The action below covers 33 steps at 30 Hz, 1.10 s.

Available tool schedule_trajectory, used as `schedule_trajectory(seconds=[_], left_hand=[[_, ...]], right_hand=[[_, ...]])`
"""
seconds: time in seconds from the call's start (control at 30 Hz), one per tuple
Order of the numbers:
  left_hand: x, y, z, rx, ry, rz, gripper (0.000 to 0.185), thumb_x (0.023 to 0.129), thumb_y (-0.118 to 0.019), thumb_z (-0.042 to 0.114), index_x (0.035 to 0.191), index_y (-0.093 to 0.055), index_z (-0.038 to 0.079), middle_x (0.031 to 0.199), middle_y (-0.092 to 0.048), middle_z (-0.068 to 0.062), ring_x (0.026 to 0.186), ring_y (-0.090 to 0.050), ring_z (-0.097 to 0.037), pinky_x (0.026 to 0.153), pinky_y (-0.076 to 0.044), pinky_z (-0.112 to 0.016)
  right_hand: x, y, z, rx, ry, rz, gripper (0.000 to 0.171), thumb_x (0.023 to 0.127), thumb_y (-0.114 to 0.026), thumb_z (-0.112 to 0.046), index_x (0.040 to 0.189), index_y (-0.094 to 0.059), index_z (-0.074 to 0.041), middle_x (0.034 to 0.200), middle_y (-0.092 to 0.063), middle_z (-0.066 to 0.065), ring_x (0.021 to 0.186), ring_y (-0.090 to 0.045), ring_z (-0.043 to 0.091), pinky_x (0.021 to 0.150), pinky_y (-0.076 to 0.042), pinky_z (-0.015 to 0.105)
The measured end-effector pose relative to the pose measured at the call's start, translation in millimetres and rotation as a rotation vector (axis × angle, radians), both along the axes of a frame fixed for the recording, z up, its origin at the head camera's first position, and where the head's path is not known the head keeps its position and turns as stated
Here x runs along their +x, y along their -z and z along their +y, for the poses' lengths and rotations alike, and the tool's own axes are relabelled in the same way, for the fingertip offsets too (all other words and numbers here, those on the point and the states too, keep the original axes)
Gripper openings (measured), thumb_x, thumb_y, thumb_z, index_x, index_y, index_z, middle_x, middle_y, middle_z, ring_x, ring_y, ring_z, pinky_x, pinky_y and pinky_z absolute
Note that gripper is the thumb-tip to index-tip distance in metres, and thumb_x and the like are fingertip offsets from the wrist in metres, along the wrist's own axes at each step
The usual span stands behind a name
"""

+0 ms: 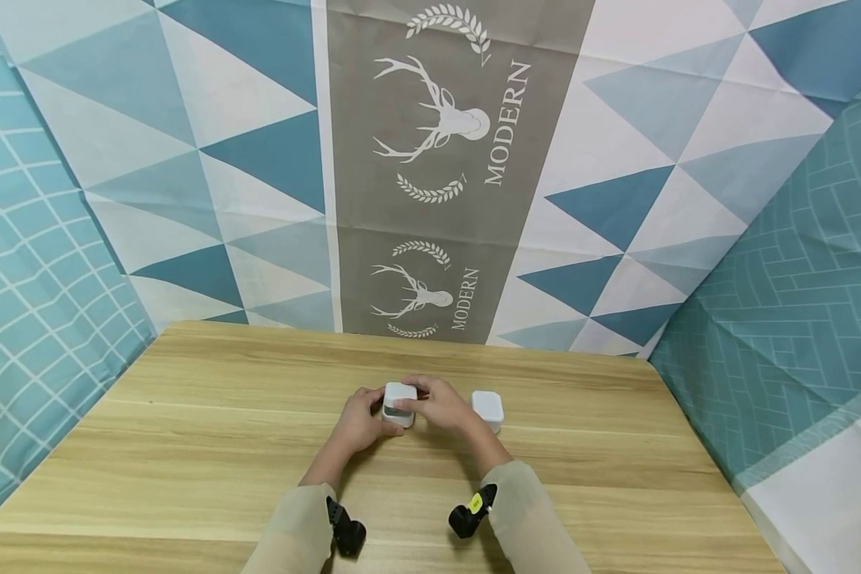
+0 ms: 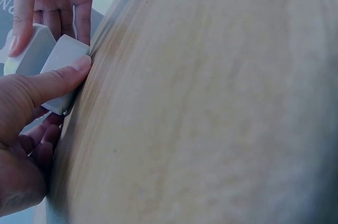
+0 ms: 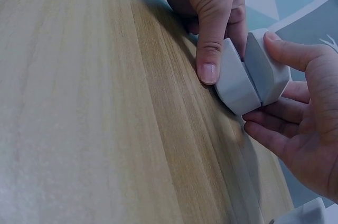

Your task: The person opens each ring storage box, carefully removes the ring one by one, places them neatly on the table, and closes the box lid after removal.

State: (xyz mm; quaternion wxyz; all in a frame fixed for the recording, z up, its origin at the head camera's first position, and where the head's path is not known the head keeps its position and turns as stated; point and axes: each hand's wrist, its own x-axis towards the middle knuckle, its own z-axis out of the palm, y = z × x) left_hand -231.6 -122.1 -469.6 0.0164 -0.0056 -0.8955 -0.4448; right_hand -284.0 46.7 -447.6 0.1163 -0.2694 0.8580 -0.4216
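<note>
Near the middle of the table, my left hand [image 1: 359,422] grips a white rounded-square piece [image 3: 235,84] standing on the wood, its thumb against the near side. Directly above it, my right hand [image 1: 438,402] holds a second white rounded-square piece [image 3: 270,71] between thumb and fingers. The upper piece sits slightly tilted, with a narrow dark gap between the two. Whether they are a box and lid or two separate blocks I cannot tell. A similar white rounded-square object [image 1: 487,406] stands just right of my right hand.
The wood-grain table [image 1: 222,446] runs back to a patterned cloth wall [image 1: 273,199] with triangles and deer heads. Blue tiled cloth [image 1: 36,263] hangs at the left, and teal cloth [image 1: 796,319] at the right.
</note>
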Motion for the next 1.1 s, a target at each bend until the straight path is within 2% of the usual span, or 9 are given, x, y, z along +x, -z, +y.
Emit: schedule_trajectory(seconds=[0.63,1.1], left_hand=[[0.9,-0.3,-1.0,0.001,0.005,0.017,0.076,0.064,-0.086,0.023,0.130,-0.053,0.000,0.115,-0.056,-0.017,0.110,-0.051,-0.032,0.097,-0.042,-0.048],[-0.7,1.0,-1.6,-0.002,0.011,0.001,0.076,0.066,-0.085,0.023,0.131,-0.052,0.000,0.116,-0.055,-0.018,0.111,-0.051,-0.032,0.097,-0.042,-0.048]], right_hand=[[-1.6,0.8,-0.2,0.017,0.007,-0.014,0.052,0.088,-0.063,-0.038,0.128,-0.055,-0.004,0.126,-0.060,0.010,0.108,-0.060,0.022,0.092,-0.048,0.037],[-2.1,0.9,-0.7,0.018,0.024,-0.023,0.054,0.088,-0.062,-0.040,0.129,-0.055,-0.005,0.126,-0.060,0.010,0.110,-0.059,0.022,0.095,-0.047,0.038]])
